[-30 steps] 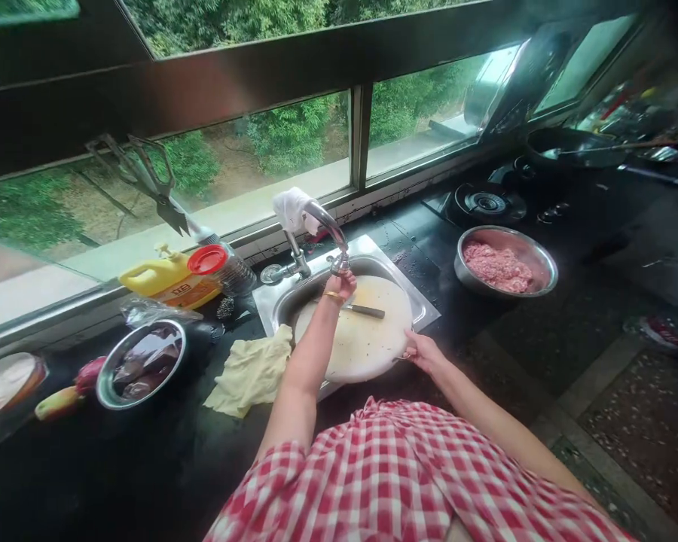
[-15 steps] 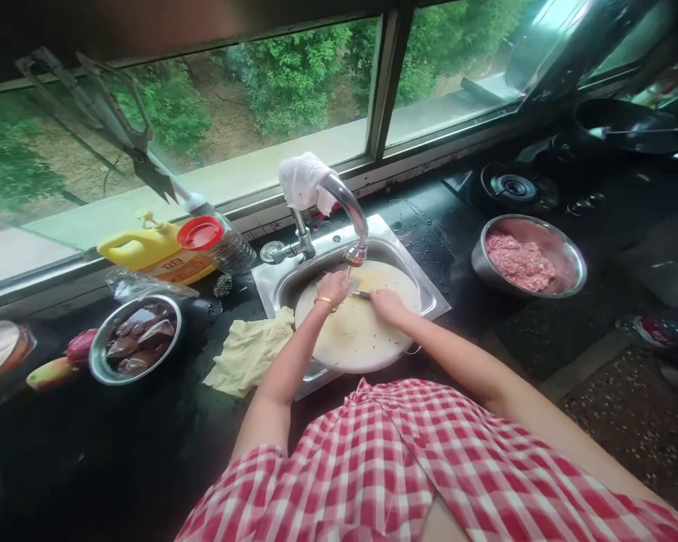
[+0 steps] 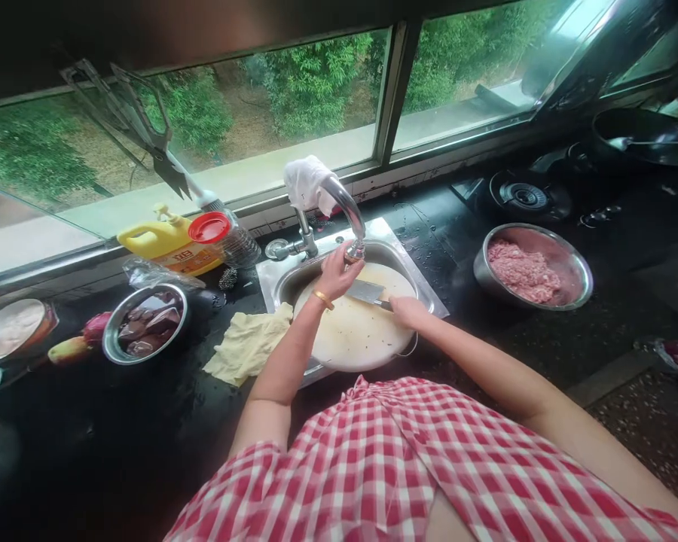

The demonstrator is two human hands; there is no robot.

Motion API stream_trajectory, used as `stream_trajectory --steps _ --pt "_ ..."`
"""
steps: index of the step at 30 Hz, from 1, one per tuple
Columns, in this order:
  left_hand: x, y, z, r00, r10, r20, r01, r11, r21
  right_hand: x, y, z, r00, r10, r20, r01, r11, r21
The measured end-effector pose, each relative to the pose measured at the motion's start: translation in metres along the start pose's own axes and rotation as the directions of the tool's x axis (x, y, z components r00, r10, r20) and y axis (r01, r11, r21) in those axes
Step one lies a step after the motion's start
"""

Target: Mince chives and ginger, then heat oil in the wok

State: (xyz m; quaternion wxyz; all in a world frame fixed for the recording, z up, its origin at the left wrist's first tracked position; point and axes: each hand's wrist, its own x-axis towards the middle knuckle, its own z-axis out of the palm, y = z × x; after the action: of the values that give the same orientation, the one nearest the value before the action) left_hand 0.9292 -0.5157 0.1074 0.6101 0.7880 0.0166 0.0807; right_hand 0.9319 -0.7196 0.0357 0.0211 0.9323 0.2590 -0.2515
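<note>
One round, pale, speck-dotted board (image 3: pixel 355 339) covers much of the metal sink (image 3: pixel 431 302). Over it, we locate the cleaver (image 3: pixel 366 291): a flat, broad metal blade with a dark handle. The right hand (image 3: pixel 410 312) clenches its fingers on this handle. We read the long axis as oblique, blade end pointing left and slightly away. The left hand (image 3: pixel 337 275) curls its fingers at the glossy, curved faucet (image 3: pixel 349 202) outlet; we cannot tell whether they grip it.
</note>
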Motion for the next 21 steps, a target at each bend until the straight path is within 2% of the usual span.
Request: stream_trajectory --steps 2,4,7,9,11,14,15,16,18,20,21 --pt "0.006 0.001 0.007 1.000 0.006 0.026 -0.006 1.000 -0.002 -0.007 0.004 0.004 0.999 0.004 -0.041 -0.005 1.000 -0.014" --pt "0.011 -0.005 0.013 0.997 0.000 0.075 0.011 0.989 -0.149 -0.011 0.003 0.006 0.997 0.008 -0.079 -0.010 1.000 -0.026" --pt "0.012 -0.022 0.020 0.990 -0.066 0.128 0.113 0.908 -0.403 -0.015 0.001 0.005 0.993 0.002 -0.119 -0.006 0.999 -0.039" --pt "0.010 -0.037 0.023 0.977 -0.173 0.123 0.211 0.844 -0.493 -0.017 0.000 0.004 0.989 -0.022 -0.149 0.014 0.998 -0.058" --pt "0.008 -0.053 0.029 0.932 -0.355 0.081 0.334 0.745 -0.577 -0.020 -0.001 0.003 0.984 -0.053 -0.169 0.040 0.996 -0.080" --pt "0.005 -0.070 0.042 0.787 -0.613 0.073 0.492 0.551 -0.674 -0.022 -0.004 0.002 0.980 -0.079 -0.180 0.063 0.994 -0.094" --pt "0.003 -0.073 0.046 0.764 -0.641 0.075 0.519 0.542 -0.662 -0.022 -0.006 0.001 0.980 -0.084 -0.178 0.067 0.993 -0.095" --pt "0.001 -0.074 0.049 0.779 -0.624 0.056 0.522 0.597 -0.610 -0.021 -0.008 0.000 0.980 -0.087 -0.176 0.071 0.993 -0.095" --pt "-0.006 -0.073 0.053 0.866 -0.500 -0.001 0.451 0.782 -0.429 -0.017 -0.012 -0.003 0.980 -0.095 -0.173 0.079 0.992 -0.099" --pt "-0.017 -0.072 0.053 0.947 -0.322 0.003 0.316 0.926 -0.207 -0.013 -0.016 -0.008 0.977 -0.108 -0.185 0.091 0.991 -0.098" --pt "-0.022 -0.072 0.051 0.972 -0.231 0.047 0.234 0.969 -0.085 -0.011 -0.018 -0.011 0.975 -0.115 -0.192 0.098 0.991 -0.094"
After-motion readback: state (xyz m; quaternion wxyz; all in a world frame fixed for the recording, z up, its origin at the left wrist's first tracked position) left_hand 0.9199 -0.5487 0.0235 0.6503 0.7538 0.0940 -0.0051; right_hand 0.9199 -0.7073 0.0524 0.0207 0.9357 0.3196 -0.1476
